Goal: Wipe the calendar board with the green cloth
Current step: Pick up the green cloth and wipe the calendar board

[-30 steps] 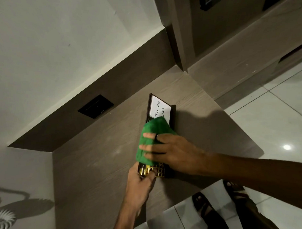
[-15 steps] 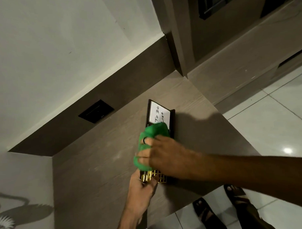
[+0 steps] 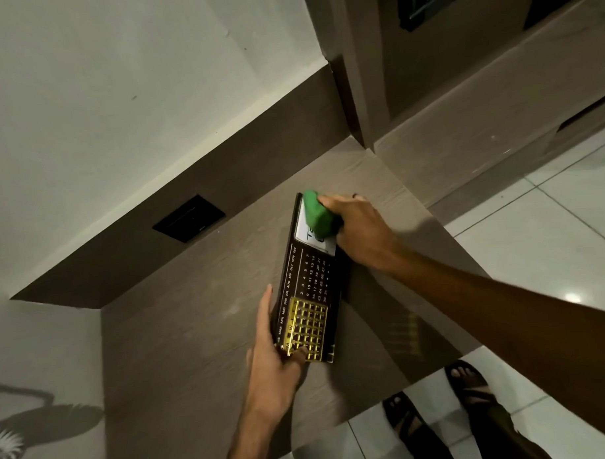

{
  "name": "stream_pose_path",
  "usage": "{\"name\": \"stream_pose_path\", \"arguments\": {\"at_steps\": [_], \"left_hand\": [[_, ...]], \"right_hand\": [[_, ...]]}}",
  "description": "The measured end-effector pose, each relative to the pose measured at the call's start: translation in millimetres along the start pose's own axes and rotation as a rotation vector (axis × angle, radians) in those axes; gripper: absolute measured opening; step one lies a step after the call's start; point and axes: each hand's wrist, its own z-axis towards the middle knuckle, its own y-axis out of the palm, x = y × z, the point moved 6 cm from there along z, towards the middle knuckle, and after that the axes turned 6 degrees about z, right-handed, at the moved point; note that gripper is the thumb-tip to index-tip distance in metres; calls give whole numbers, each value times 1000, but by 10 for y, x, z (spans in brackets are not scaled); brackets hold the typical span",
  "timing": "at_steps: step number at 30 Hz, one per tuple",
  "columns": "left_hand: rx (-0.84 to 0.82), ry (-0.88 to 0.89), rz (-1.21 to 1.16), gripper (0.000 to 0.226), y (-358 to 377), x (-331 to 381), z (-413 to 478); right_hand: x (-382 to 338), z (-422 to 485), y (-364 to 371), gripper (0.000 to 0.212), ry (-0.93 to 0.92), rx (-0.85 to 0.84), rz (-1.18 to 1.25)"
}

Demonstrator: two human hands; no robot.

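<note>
A dark calendar board (image 3: 309,280) lies on the brown wooden counter (image 3: 181,336), with month names along its left side, dates in the middle and a gold grid frame at its near end. Its far end carries a white note panel. My right hand (image 3: 359,230) presses a bunched green cloth (image 3: 317,215) onto that white panel, covering most of the writing. My left hand (image 3: 275,360) grips the board's near left corner, thumb on the gold grid, fingers along the left edge.
A black wall socket (image 3: 188,218) sits in the dark backsplash left of the board. The counter's front edge runs diagonally at the lower right, above white floor tiles (image 3: 541,234). My sandalled feet (image 3: 438,413) stand below. A dark cabinet (image 3: 459,52) rises at the upper right.
My right hand has slid the green cloth from the board's middle up to its far end, uncovering the dates and gold grid. My left hand keeps hold of the near corner.
</note>
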Motion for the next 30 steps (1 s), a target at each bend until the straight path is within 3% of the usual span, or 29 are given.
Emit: {"name": "stream_pose_path", "arguments": {"at_steps": [3,7,9,16,23,30], "left_hand": [[-25,111,86,108,-17,67,19],[-22,147,82,109,-44,76,20],[-33,155,98,108,-50,65,19],[-48,114,116,107,-39,47,57],[-115,98,131,104,-14,-15,84],[-109,90,118,108,-5,-27,102]], "right_hand": [[94,-392,105,74,-35,-71,-165],[-84,-1127,447,58,-417,-253,-325],[-77,-1240,446,52,-511,-336,-383],[78,-254,7,38,-265,-209,-665],[80,-629,225,34,-433,-345,-711],[102,-343,163,42,-348,-309,-653]]}}
